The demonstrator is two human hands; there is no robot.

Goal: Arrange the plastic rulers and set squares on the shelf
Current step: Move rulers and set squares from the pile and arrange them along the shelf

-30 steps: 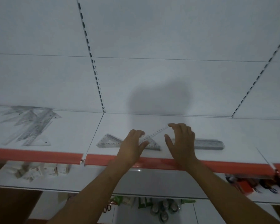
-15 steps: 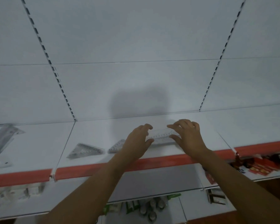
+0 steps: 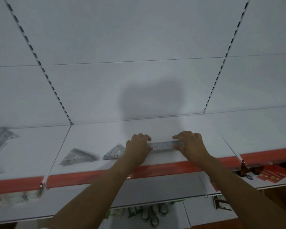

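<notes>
Both hands grip one clear ruler (image 3: 163, 145) lying flat on the white shelf (image 3: 96, 138). The left hand (image 3: 137, 150) curls fingers and thumb round its left end; the right hand (image 3: 191, 144) does the same at the right end, so the ruler spans the gap between them. Just left of the left hand lies a set square (image 3: 114, 152), and a second square (image 3: 80, 156) beyond it.

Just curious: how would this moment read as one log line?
both hands: left hand, right hand | grip clear plastic straight ruler | on white shelf | two set squares left
</notes>
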